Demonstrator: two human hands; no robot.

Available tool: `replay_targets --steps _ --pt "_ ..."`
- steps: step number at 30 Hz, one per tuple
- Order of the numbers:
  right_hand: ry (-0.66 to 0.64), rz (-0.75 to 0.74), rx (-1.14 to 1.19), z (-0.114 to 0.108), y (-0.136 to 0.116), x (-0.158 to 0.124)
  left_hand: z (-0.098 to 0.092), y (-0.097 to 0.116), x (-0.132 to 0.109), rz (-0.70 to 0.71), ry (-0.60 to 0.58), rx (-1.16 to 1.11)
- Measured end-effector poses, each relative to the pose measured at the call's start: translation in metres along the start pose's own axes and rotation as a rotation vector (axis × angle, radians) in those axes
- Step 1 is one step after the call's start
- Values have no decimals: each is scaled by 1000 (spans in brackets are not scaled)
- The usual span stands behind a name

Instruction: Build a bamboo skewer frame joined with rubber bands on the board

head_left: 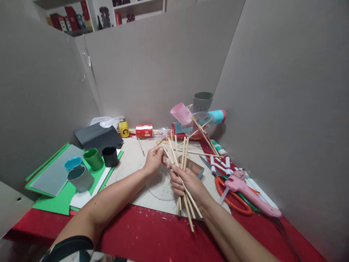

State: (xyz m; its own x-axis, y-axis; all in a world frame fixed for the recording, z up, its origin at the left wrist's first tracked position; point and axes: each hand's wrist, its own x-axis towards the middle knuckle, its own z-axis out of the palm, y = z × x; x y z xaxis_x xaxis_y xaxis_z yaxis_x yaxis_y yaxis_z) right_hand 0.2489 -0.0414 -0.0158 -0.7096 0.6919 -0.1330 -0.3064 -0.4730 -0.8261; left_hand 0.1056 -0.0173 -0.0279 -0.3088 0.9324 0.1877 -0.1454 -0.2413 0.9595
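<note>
Head view: wooden sticks [185, 156] fan through the clenched right hand [188, 182] (left hand [155, 159] pinching one tip).

Left hand [155, 159] beside right hand [191, 180], both curled

There are five-plus held sticks [186, 153], four left-side cups [80, 179], one glue gun [251, 195].

Matt wood is shown by the sticks [186, 153], smooth plastic by the glue gun [252, 194] near the desk's [290, 233] right edge; the front edge is covered in matt cloth [152, 233].
</note>
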Motion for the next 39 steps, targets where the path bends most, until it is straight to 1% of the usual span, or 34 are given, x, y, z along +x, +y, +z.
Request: replay_targets --steps 3,7,9,12,16,22,25,29,31,33,35,37,39 --pt "27 -5 -40 0 4 3 2 -5 0 -46 21 -59" --pt "90 -35 -101 4 9 2 4 -9 -1 -68 31 -83" --pt "100 -41 -105 4 9 2 5 -9 -2 -78 27 -89" --pt "42 -24 -43 1 7 2 4 -8 -2 -72 29 -84" --pt "-53 -18 81 -5 6 4 3 -5 -2 -28 49 -45" --pt "-69 -23 171 -5 8 6 7 -7 -4 -21 98 0" --pt "-130 -22 206 0 8 0 4 -9 1 -44 158 3" --pt "-265 6 233 11 1 -20 -14 -5 16 -78 339 -40" --pt "-240 -44 245 13 -5 -28 -21 -1 20 -96 383 -74" --pt "-148 -100 256 12 -11 -27 -21 0 19 -128 348 -104" --pt "-52 -116 238 7 -14 -20 -14 -1 13 -181 258 -123" --pt "20 -93 196 3 -11 -9 -4 -4 6 -240 149 -135" --pt "68 -36 152 0 -4 0 4 -5 -2 -295 34 -172"
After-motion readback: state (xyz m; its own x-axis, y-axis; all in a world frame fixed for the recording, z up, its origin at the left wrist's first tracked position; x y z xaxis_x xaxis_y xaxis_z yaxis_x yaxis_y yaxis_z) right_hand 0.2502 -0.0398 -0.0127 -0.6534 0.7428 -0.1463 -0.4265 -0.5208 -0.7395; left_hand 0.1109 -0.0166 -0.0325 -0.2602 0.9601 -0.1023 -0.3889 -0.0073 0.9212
